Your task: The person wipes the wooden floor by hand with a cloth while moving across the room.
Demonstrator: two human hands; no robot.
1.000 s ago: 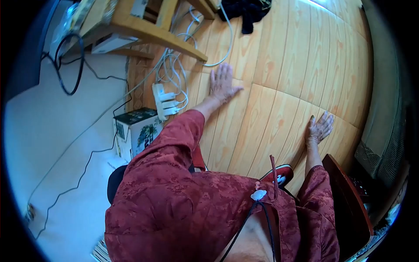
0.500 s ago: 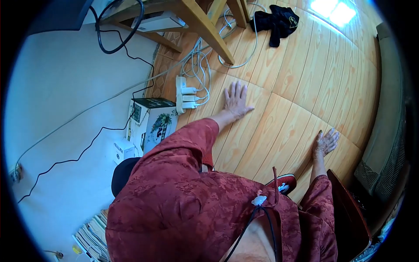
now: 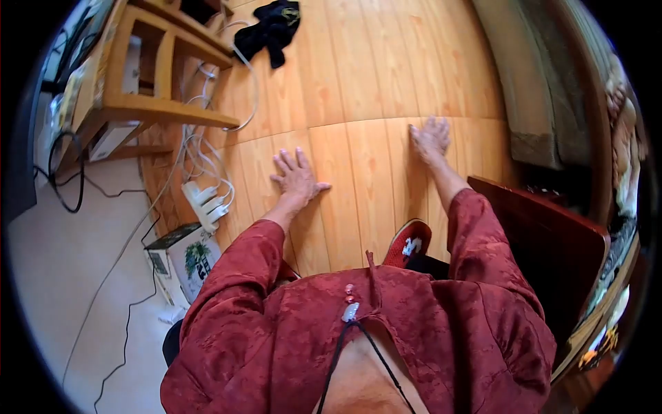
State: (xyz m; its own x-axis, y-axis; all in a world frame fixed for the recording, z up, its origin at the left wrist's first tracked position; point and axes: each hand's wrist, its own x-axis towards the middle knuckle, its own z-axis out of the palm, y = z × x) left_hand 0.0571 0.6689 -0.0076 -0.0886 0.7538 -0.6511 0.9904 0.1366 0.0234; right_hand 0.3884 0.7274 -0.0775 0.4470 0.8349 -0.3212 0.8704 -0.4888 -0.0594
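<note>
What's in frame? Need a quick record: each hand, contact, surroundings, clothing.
left hand: empty, spread open; white plastic power strip to its left
right hand: empty, open; dark red flat panel beside that arm
contact: both over the wood-look plank floor; touching or not, cannot tell
upper left: light-brown wooden frame
top: crumpled black cloth item
lower left: white box with tree print
clothing: dark red patterned top, red shoe
</note>
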